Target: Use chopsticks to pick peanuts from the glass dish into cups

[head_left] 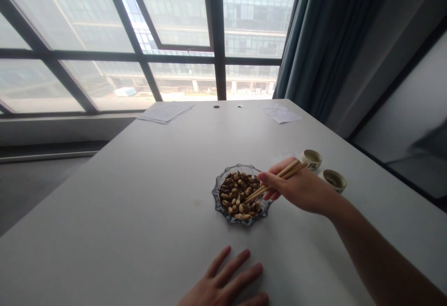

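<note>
Head view, right hand: your right hand is closed around a pair of wooden chopsticks.
Chopstick tips: down among the peanuts and dark seeds in the scalloped glass dish, mid-table.
Left hand: your left hand lies open and flat on the table, holding nothing.
Handling: the kernels look small, light, hard and likely slippery, so pinch one across its narrow middle. The dish looks brittle.
Nearby: two small cups sit just beyond your right hand.

left hand: cut off by bottom edge; cup: print unreadable
</note>
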Available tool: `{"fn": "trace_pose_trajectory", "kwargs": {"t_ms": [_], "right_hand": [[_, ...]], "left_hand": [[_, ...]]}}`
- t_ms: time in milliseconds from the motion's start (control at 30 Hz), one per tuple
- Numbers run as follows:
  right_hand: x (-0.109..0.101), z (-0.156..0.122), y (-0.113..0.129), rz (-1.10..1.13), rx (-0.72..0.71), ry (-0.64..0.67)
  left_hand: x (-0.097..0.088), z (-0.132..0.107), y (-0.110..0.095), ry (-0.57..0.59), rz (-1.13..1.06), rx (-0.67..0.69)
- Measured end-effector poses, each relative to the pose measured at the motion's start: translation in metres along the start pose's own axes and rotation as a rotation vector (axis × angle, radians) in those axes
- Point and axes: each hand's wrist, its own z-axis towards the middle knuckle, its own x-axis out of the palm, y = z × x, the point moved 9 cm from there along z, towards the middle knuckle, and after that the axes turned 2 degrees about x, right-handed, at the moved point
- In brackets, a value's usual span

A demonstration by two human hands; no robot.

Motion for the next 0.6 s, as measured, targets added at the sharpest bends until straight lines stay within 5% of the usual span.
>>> {"fn": "trace_pose_trajectory", "kwargs": {"t_ms": [433, 600], "right_hand": [[-0.007, 0.007, -0.01, 0.085, 0.037, -0.1], [-0.032, -0.005, -0.008, 0.105, 0.051, -0.189]], "left_hand": [[-0.001, 0.0, 0.0, 0.005, -0.01, 0.002], [0.006, -0.001, -0.001, 0.006, 0.002, 0.001]]}}
